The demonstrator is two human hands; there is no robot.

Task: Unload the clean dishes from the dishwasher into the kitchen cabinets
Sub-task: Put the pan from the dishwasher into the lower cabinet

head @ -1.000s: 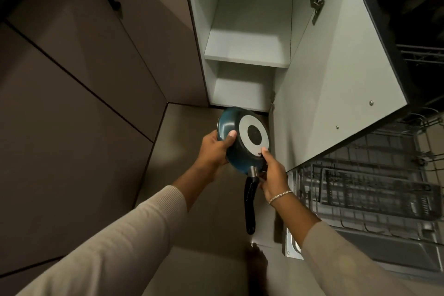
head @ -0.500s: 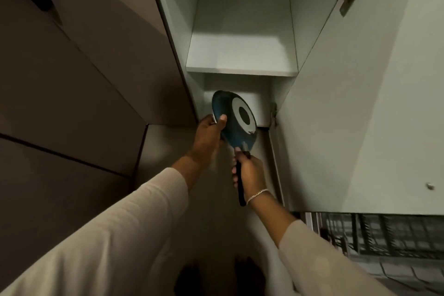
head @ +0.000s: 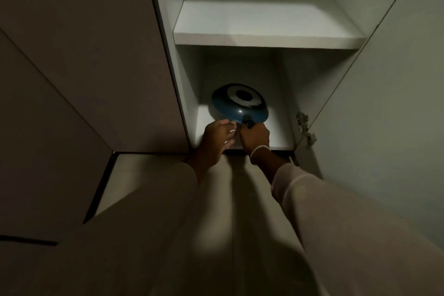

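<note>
The pan [head: 240, 106] had a glossy deep-blue coat on its outer wall that caught a small highlight, and a duller pale metal ring on its base. The shelf [head: 264, 39] and cabinet door [head: 396, 108] looked like smooth, matt white laminate. The hinge [head: 304, 127] and bracelet [head: 259, 149] were bright metal. The sleeves [head: 341, 218] were soft, matt cloth.

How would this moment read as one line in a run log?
pan: upside down, in lower cabinet compartment | right hand: grips handle | left hand: open beside pan | phase: stowing
</note>
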